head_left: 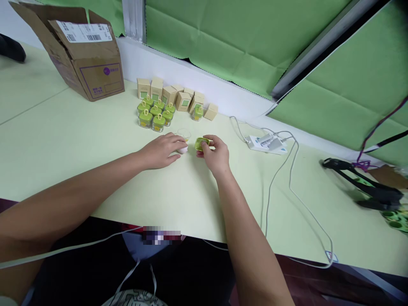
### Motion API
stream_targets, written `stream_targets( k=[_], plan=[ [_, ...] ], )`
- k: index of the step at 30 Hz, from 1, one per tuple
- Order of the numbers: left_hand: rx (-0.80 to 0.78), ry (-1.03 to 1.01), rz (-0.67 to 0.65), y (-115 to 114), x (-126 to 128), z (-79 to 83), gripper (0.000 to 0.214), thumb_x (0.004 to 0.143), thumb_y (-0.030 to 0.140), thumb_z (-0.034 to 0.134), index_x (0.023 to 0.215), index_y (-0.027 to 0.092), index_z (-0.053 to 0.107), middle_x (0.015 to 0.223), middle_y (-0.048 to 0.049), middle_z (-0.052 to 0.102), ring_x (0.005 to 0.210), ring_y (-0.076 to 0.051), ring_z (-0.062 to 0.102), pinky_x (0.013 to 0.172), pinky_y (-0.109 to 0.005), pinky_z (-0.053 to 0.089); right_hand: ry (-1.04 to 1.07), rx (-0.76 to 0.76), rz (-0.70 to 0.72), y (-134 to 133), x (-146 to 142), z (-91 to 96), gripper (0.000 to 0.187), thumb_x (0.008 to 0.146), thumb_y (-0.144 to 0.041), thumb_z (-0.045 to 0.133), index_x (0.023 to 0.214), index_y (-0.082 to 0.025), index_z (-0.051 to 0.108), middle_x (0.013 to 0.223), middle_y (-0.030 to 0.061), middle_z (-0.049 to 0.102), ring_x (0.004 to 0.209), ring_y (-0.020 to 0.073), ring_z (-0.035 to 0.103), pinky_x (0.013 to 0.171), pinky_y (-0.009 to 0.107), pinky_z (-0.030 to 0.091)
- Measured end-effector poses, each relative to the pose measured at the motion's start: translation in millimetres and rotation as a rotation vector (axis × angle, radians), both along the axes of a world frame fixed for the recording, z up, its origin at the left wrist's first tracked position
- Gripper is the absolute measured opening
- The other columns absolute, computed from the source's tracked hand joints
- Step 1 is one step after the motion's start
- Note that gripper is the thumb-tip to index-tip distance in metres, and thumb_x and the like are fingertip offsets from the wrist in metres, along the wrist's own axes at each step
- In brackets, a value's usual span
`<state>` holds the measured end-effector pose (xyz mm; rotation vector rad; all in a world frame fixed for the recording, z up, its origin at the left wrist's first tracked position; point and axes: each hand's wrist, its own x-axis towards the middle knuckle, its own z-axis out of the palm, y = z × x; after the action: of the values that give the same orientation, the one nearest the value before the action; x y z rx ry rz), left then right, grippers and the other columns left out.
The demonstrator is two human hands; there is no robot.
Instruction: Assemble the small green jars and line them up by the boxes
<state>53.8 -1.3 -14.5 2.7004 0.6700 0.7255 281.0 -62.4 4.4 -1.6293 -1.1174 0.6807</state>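
My right hand (216,155) grips a small green lid (200,143) between thumb and fingers, its hollow side turned toward me. To its left, my left hand (162,151) rests low over the table, fingers curled around a small whitish rounded thing (182,150) that they partly hide. A clear open jar (184,134) stands just beyond those fingertips. Farther back, several clear jars with green lids and loop handles (156,111) stand in a cluster. One more lidded jar (197,113) is apart from them on the right.
Small beige boxes (183,102) line the wall behind the jars. A large open cardboard carton (98,76) stands at the back left. On the right lie a white power strip (267,144) with trailing cables and a black clamp-like stand (366,187) at the far right.
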Motion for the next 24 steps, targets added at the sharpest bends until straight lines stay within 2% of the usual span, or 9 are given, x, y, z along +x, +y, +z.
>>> stream_targets(
  k=[2,5,9,12,15,18,21,24],
  plan=[
    [0.046,0.052,0.008,0.6,0.8,-1.2,0.042,0.098,0.023,0.055,0.139,0.022,0.066,0.145,-0.0144,0.064,0.13,-0.034,0.059,0.11,-0.052,0.049,0.042,0.019,0.025,-0.2,-2.0,-0.3,0.031,0.089,-0.033,0.07,0.118,-0.023,0.071,0.104,0.0027,0.068,0.063,0.0135,0.073,0.074,0.038,0.069],
    [0.056,0.053,0.031,1.2,1.3,-0.8,0.039,0.098,0.024,0.055,0.136,0.021,0.066,0.137,-0.0155,0.063,0.126,-0.033,0.06,0.103,-0.049,0.053,0.109,0.035,0.061,-0.4,-4.5,0.9,0.035,0.088,-0.033,0.069,0.122,-0.024,0.071,0.107,0.0028,0.069,0.065,0.0128,0.072,0.076,0.038,0.069],
    [-0.008,0.042,0.051,-0.3,1.9,0.2,0.033,0.099,0.026,0.054,0.13,0.021,0.065,0.133,-0.0147,0.062,0.122,-0.031,0.062,0.095,-0.043,0.054,0.178,0.013,0.084,-1.8,-7.3,4.9,0.036,0.085,-0.033,0.069,0.12,-0.026,0.072,0.112,0.0026,0.07,0.067,0.0114,0.068,0.073,0.036,0.066],
    [-0.078,0.015,0.044,-2.3,2.8,0.9,0.032,0.098,0.026,0.055,0.128,0.02,0.063,0.128,-0.0133,0.066,0.119,-0.03,0.063,0.097,-0.044,0.053,0.3,-0.019,0.107,-2.8,-8.6,9.8,0.039,0.082,-0.03,0.069,0.12,-0.027,0.07,0.105,0.001,0.071,0.07,0.0124,0.069,0.076,0.035,0.065],
    [-0.249,-0.153,0.097,-4.3,4.6,3.2,0.028,0.096,0.035,0.063,0.12,0.021,0.064,0.113,-0.0089,0.07,0.103,-0.026,0.066,0.091,-0.04,0.053,0.457,-0.049,0.147,-3.3,-8.9,15.8,0.038,0.08,-0.028,0.068,0.118,-0.026,0.068,0.096,0.0006,0.072,0.075,0.0147,0.072,0.085,0.037,0.066],
    [-0.504,-0.475,0.142,-5.5,7.9,7.6,0.033,0.091,0.044,0.073,0.114,0.022,0.063,0.112,-0.0065,0.069,0.092,-0.019,0.065,0.083,-0.034,0.054,0.536,-0.056,0.185,-4.5,-10.0,20.9,0.037,0.078,-0.029,0.066,0.114,-0.024,0.067,0.094,0.0014,0.073,0.077,0.0166,0.072,0.088,0.039,0.066],
    [-0.735,-0.705,0.082,-6.3,11.9,12.1,0.042,0.084,0.045,0.082,0.111,0.021,0.062,0.118,-0.0067,0.068,0.096,-0.017,0.067,0.086,-0.031,0.055,0.499,-0.04,0.242,-7.8,-13.8,22.3,0.042,0.073,-0.03,0.069,0.115,-0.025,0.067,0.098,0.0015,0.073,0.08,0.0176,0.072,0.091,0.041,0.066],
    [-0.871,-0.784,0.027,-8.1,14.8,14.3,0.048,0.079,0.044,0.088,0.112,0.02,0.062,0.119,-0.0063,0.067,0.1,-0.017,0.069,0.091,-0.032,0.057,0.38,-0.031,0.277,-11.5,-19.6,19.2,0.055,0.064,-0.027,0.078,0.118,-0.026,0.066,0.105,0.0009,0.072,0.084,0.0172,0.071,0.091,0.04,0.065]
  ],
)
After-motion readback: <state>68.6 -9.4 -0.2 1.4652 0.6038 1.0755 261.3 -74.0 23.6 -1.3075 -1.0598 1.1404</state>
